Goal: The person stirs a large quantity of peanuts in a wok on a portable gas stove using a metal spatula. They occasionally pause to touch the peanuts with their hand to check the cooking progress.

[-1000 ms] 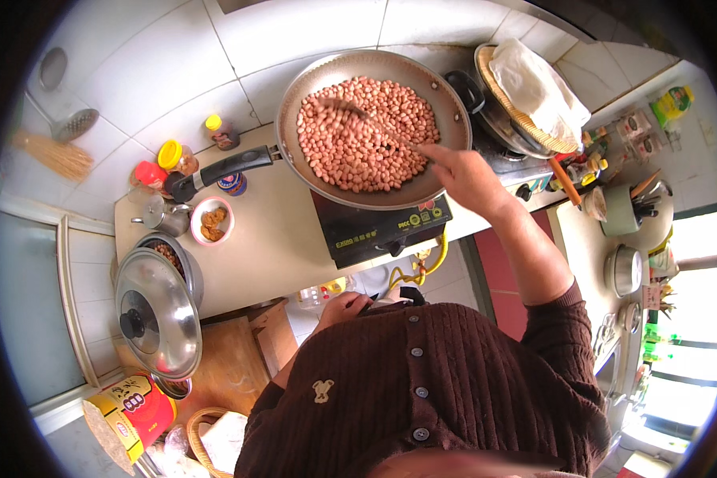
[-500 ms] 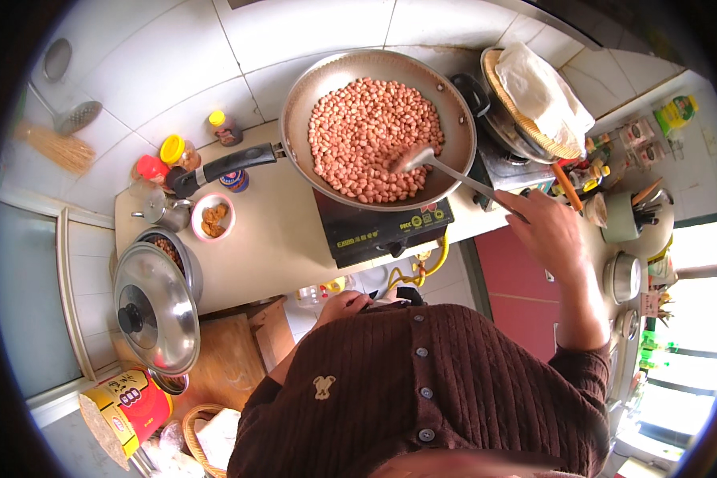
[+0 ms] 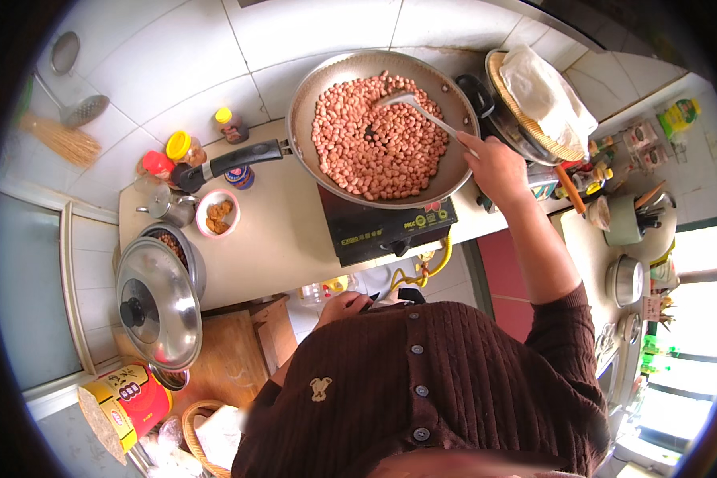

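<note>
Head view — I see the right hand (image 3: 498, 167) wrapped round a spatula (image 3: 432, 116), its blade among the peanuts (image 3: 346, 151) inside the pan (image 3: 307, 99); the left hand (image 3: 342, 306) is bodyward of the pan — its grip I can't tell.

The pan (image 3: 358, 67) is grey-brown with a black handle (image 3: 247, 162); inside it, the peanuts (image 3: 346, 163) are pinkish red-brown and the spatula (image 3: 397, 98) silver-grey. Left of the pan, the bowl (image 3: 222, 194) is white with a pink rim, and one jar lid (image 3: 178, 145) is yellow, another (image 3: 158, 165) red. Below the pan, the cardigan (image 3: 366, 358) is dark brown with vertical ribbed stripes.
</note>
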Demonstrator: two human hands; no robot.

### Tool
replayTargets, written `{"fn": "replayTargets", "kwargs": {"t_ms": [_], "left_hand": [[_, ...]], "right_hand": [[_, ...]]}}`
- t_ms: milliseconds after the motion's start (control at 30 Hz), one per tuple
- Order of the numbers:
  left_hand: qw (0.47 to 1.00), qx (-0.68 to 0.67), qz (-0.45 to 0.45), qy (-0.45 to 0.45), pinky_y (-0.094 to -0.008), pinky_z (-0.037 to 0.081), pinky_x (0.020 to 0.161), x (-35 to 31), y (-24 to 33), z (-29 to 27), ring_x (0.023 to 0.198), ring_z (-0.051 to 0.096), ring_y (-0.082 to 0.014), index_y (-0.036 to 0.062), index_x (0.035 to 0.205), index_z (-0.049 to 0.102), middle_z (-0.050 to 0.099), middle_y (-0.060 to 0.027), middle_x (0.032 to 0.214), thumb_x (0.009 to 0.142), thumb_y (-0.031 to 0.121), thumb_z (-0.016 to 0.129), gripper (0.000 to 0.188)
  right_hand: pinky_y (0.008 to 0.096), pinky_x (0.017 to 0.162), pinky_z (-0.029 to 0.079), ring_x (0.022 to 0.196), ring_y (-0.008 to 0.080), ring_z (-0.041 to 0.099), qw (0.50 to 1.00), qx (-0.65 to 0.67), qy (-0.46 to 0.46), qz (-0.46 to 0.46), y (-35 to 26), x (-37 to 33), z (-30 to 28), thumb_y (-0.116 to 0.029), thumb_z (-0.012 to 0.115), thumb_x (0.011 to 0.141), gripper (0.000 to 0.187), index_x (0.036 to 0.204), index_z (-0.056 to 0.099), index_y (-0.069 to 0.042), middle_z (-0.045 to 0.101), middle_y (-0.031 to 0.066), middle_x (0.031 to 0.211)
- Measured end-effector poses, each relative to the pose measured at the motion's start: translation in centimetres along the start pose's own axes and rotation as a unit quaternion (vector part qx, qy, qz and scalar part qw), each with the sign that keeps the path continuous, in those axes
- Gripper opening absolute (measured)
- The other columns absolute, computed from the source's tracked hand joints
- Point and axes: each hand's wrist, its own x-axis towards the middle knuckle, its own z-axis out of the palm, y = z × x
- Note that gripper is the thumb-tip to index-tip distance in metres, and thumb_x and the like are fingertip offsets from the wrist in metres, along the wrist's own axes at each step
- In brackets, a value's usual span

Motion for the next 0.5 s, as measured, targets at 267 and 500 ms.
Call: {"fn": "replayTargets", "kwargs": {"t_ms": [267,500], "left_hand": [[0.999,0.012,0.009,-0.036,-0.0292,0.047,0.082,1.1,1.0,-0.1,0.089,0.063,-0.0151,0.0022,0.102,0.071,0.070,-0.0080,0.093,0.097,0.034,0.054,0.036],[0.998,0.033,0.013,-0.044,-0.0294,0.047,0.083,1.4,1.0,0.0,0.091,0.063,-0.0154,0.0031,0.102,0.070,0.070,-0.0079,0.094,0.097,0.034,0.054,0.035]], "right_hand": [[0.0441,0.071,0.049,0.078,0.0328,0.062,0.994,-0.036,-0.097,0.018,1.9,-8.7,-7.6,-0.019,0.064,0.087,0.039,0.126,0.064,-0.025,0.061,0.0129,0.083],[0.0433,0.070,0.048,0.078,0.0324,0.062,0.986,0.074,-0.128,-0.077,0.3,-8.7,-8.1,-0.019,0.065,0.085,0.038,0.123,0.066,-0.022,0.061,0.0135,0.081]]}}
